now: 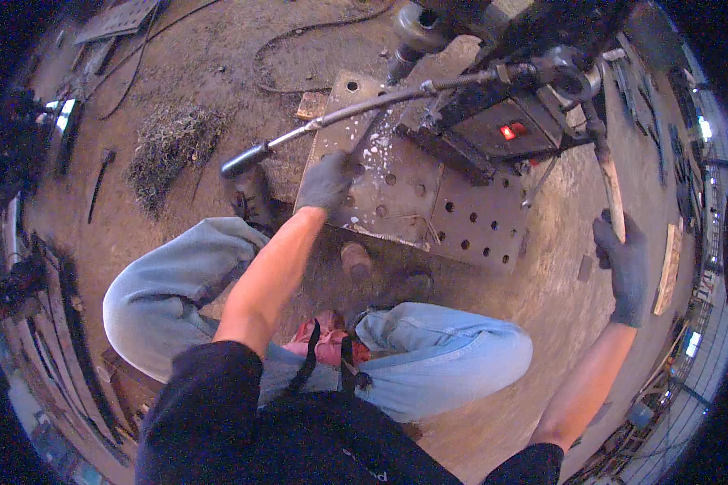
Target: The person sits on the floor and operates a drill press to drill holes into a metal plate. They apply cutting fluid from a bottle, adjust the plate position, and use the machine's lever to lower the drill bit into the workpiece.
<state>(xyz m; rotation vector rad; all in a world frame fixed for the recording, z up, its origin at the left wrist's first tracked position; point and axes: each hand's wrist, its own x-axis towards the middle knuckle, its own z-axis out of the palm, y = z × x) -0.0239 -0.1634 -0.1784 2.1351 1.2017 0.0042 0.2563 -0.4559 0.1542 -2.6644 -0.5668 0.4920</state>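
Observation:
My gloved left hand is closed at the left edge of a steel plate with holes through it. A thin dark strip runs up from its fingers over the plate; its kind I cannot make out. White fluid spots and metal shavings lie on the plate. Out to the right, my gloved right hand is wrapped round a lever of a drilling machine. A second lever with a black grip reaches left over the plate. The drill's tip is hidden behind the machine parts.
A heap of metal shavings lies on the dirt floor at left, near a dark rod. A hose curls at the back. Long metal bars lie at far left; a wooden board is at right.

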